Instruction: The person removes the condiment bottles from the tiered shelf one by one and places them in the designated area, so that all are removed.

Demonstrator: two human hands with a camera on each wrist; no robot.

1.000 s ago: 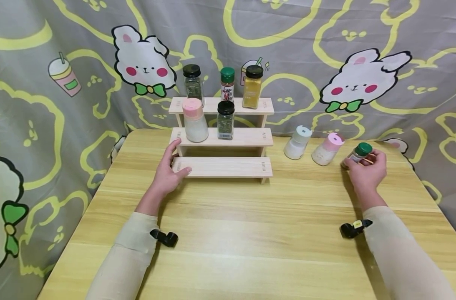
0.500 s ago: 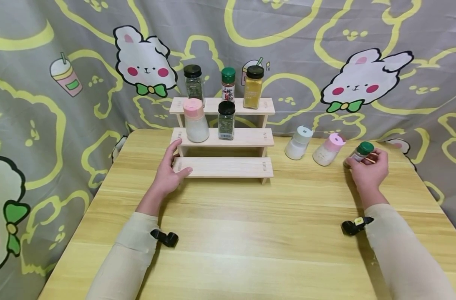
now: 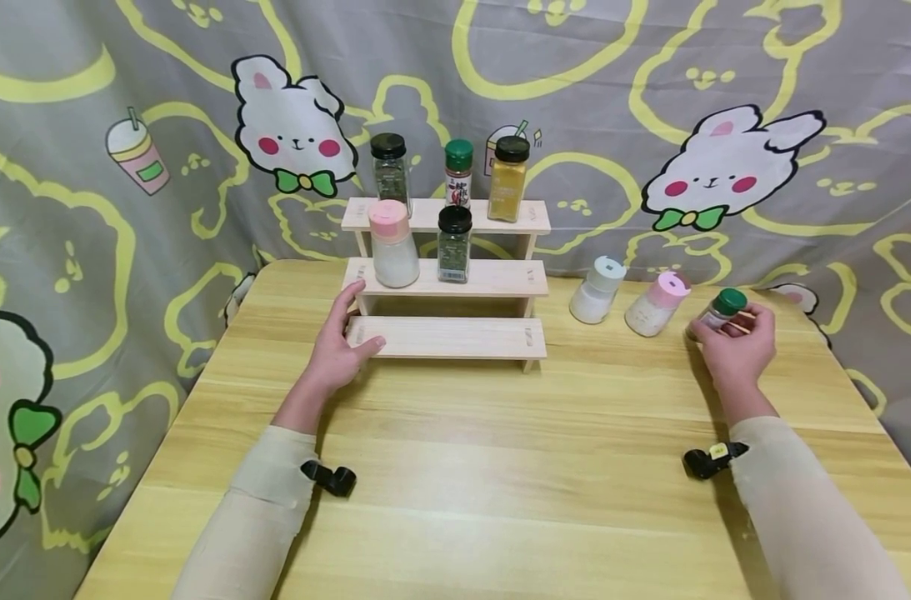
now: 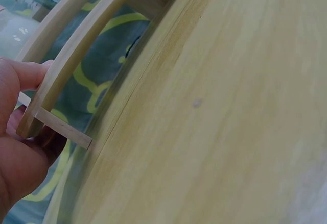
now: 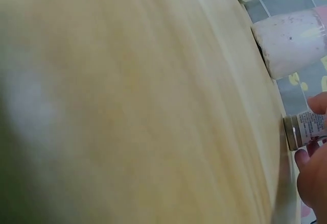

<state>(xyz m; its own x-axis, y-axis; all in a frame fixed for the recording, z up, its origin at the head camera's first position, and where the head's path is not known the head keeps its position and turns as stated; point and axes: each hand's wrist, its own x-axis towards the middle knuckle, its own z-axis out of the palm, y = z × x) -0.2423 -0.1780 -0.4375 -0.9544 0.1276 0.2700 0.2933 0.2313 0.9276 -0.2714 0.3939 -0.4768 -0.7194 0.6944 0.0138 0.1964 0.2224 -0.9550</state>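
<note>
My left hand [image 3: 337, 346] grips the left end of the lowest step of a three-step wooden rack [image 3: 455, 337]. In the left wrist view the thumb lies over the board [image 4: 76, 45] and fingers curl below it. At the right of the table, my right hand [image 3: 740, 346] holds a small spice jar with a green cap [image 3: 729, 302] between thumb and fingers. The right wrist view shows the labelled jar [image 5: 310, 126] with its base close to the tabletop; the hand covers its upper part there.
A pink-capped shaker [image 3: 395, 254] and a black-capped herb jar [image 3: 453, 250] stand on the middle step. Three spice jars, one yellow [image 3: 507, 187], stand on top. Pale-capped [image 3: 596, 296] and pink-capped [image 3: 653, 308] shakers stand right of the rack. A patterned curtain [image 3: 575, 108] hangs behind.
</note>
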